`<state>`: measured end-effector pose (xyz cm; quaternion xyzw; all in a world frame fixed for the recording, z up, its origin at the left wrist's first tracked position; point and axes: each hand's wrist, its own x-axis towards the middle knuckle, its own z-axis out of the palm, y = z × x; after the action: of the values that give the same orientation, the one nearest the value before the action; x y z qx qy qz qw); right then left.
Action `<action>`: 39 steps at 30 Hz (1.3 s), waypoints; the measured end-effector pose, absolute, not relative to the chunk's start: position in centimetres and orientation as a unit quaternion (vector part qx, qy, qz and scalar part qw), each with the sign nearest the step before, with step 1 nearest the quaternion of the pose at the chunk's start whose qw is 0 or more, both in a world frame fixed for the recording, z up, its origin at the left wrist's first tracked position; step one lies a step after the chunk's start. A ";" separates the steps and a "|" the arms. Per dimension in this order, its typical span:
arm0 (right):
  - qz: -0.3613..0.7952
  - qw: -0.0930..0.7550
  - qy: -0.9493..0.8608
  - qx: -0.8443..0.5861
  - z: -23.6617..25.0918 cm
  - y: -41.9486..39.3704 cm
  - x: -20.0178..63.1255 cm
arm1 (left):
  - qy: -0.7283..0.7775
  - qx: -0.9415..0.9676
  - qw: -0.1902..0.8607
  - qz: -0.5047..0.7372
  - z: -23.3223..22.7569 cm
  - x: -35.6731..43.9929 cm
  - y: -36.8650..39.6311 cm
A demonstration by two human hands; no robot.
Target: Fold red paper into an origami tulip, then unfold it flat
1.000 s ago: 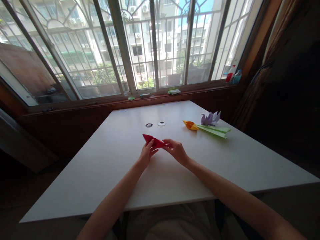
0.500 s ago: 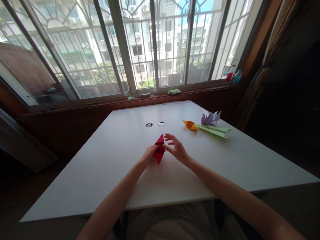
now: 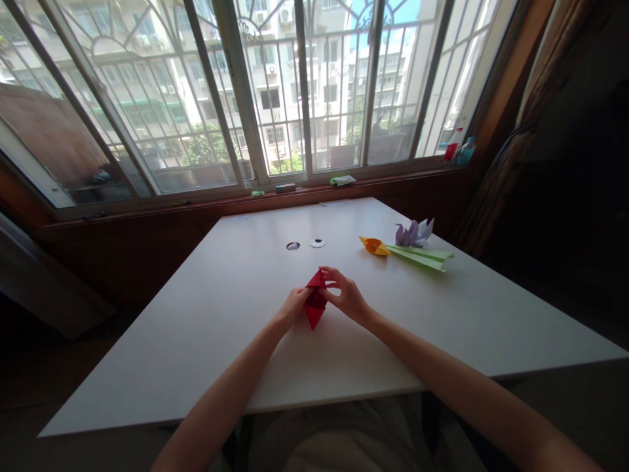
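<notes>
Head view: no brand, label or writing can be read anywhere.

One red paper (image 3: 314,305) is held at table (image 3: 206,328) centre, folded into a pointed kite or diamond shape, one tip at 12 o'clock, the other at 6 o'clock. Creased facets are seen; the lower tip seems to rest on or just above the table.

The paper is pinched from both sides. Left hand (image 3: 293,307) is at its 9 o'clock side, fingers pressed together on the edge. Right hand (image 3: 348,296) is at its 3 o'clock side, thumb and forefinger nipping the upper tip, other fingers curled loosely.

Counted on the table: one orange paper flower (image 3: 374,246) with one green folded stem (image 3: 420,257), at 2 o'clock from the hands, well apart; one lilac folded piece (image 3: 415,233) just behind the stem; two small round discs or holes (image 3: 304,245) at 12 o'clock.

On the sill (image 3: 344,190): one red bottle (image 3: 452,147) and one blue bottle (image 3: 466,151) at far 2 o'clock, labels too small to be read; a few small flat items at 12 o'clock, not identifiable.
</notes>
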<state>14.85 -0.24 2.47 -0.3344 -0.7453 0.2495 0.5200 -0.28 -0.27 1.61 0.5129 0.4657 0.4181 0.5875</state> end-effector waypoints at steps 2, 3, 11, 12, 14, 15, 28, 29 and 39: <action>0.248 0.523 -0.743 -0.335 2.5 -0.3 14.8 | 0.455 0.524 0.582 0.424 1.7 -0.2 -0.4; 0.248 0.524 -0.742 -0.337 2.5 -0.3 14.8 | 0.447 0.530 0.577 0.432 1.8 -0.1 -0.4; 0.192 0.554 -0.706 -0.397 2.5 0.0 15.0 | 0.447 0.525 0.398 0.605 3.5 -0.2 -1.1; 0.174 0.560 -0.701 -0.406 2.5 0.0 15.1 | 0.451 0.528 0.382 0.609 3.7 -0.2 -1.2; 0.138 0.567 -0.695 -0.420 2.5 0.1 15.2 | 0.444 0.545 0.400 0.587 4.0 -0.2 -1.5; 0.120 0.568 -0.695 -0.425 2.6 0.0 15.2 | 0.436 0.553 0.427 0.567 4.1 -0.1 -1.7; 0.009 0.541 -0.732 -0.414 2.4 -0.3 15.3 | 0.357 0.387 0.726 0.443 4.0 0.0 -1.2; 0.008 0.539 -0.738 -0.405 2.3 -0.4 15.3 | 0.344 0.370 0.743 0.439 4.0 0.1 -1.3; 0.014 0.527 -0.784 -0.327 2.4 -0.8 15.3 | 0.305 0.320 0.792 0.420 4.4 0.3 -1.8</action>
<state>15.25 -0.84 2.40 -0.3270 -0.7843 0.0142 0.5270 0.28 -1.81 4.37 0.3200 0.3049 0.4205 0.7924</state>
